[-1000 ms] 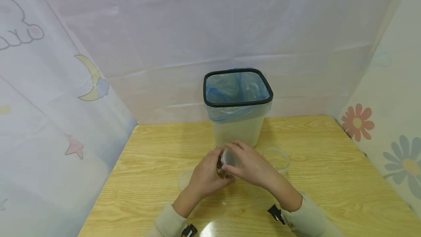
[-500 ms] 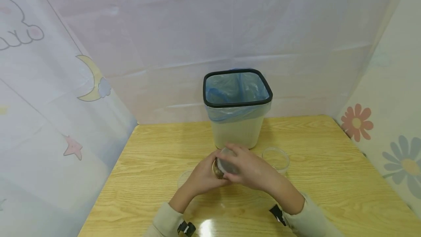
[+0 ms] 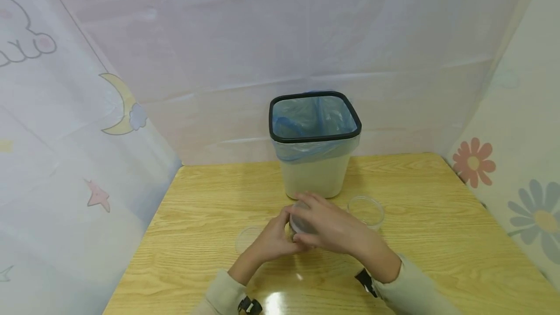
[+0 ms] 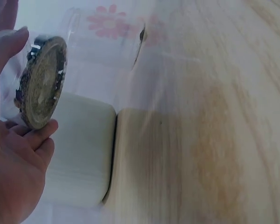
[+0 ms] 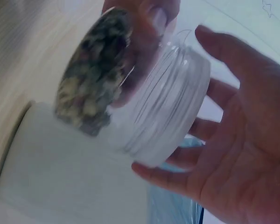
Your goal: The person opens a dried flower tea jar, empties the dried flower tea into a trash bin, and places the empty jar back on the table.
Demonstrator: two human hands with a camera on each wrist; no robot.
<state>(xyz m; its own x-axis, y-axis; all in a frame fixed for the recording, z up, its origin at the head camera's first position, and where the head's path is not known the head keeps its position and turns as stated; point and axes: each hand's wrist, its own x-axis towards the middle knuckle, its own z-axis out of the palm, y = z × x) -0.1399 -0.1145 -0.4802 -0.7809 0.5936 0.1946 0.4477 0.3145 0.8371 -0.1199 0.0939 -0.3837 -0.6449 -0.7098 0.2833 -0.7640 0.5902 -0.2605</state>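
Observation:
Low over the table, in front of the bin, both hands hold a clear plastic jar (image 5: 91,74) with dark, mottled dried pieces packed at its base. My left hand (image 3: 275,239) grips the jar's body, its fingers and thumb round the side. The jar's round bottom (image 4: 42,84) faces the left wrist camera. Over the other end, my right hand (image 3: 330,225) spreads its curled fingers and thumb round the rim of the translucent screw lid (image 5: 182,107). In the head view the lid tilts up between the hands, and they hide most of the jar.
A white bin (image 3: 312,174) with a black rim and blue liner stands behind the hands. To the right sits a clear round container (image 3: 382,213). A clear flat disc (image 3: 243,241) lies left of the left hand on the wooden table (image 3: 197,218).
The right hand has turned slightly on the lid, its fingers shifting left. The jar has tilted, and less of its brown contents shows in the head view.

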